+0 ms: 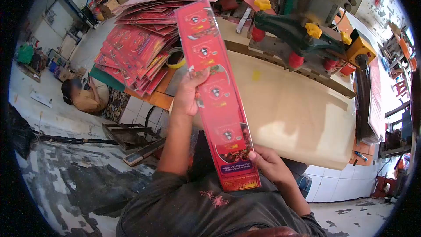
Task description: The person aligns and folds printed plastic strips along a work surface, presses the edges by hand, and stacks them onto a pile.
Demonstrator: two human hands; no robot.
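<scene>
A long red printed strip (221, 109) with food pictures and round logos slants across the middle of the view, above my lap. My left hand (189, 90) grips its left edge about halfway along, thumb on the printed face. Lower down, my right hand (267, 162) pinches the right edge near the bottom end, thumb on top and fingers behind. Beyond the strip's upper left side lies a large heap of similar red printed sheets (136, 46). A cream-coloured sheet (298, 123) covers the worktop to the right of the strip.
A machine with a green arm (285, 24), yellow knobs and red feet stands at the back right. A yellow tape roll (176, 59) sits beside the heap. Another person (87, 95) is low at the far left. A metal frame (131, 136) stands on the floor at left.
</scene>
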